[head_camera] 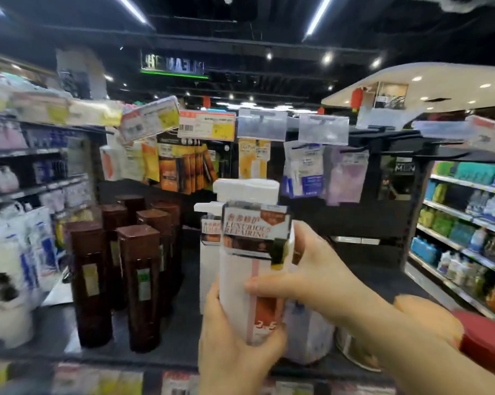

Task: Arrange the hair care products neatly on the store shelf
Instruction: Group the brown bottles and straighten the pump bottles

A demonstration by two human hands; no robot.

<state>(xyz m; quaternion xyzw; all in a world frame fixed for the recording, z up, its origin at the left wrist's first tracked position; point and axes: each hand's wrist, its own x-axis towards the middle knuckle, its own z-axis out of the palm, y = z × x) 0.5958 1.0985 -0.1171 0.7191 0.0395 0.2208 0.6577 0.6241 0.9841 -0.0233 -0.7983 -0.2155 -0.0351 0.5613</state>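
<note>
Two hands steady a white pump bottle [242,280] at the front of a dark store shelf [55,326].

The left hand [235,346] curls around the bottle's base while the right hand [306,269] pinches its body just under the collar tag [255,229] reading "Luxurious Repairing". A rigid plastic bottle of this kind is probably weighty if full and smooth to the touch, so the low, two-sided hold on the body, not the pump head [246,189], looks the safest. A matching white bottle [209,252] stands just behind; brown bottles [138,283] are grouped to the left. Hanging sachets [181,169] and price tags [206,125] crowd the room overhead.
</note>
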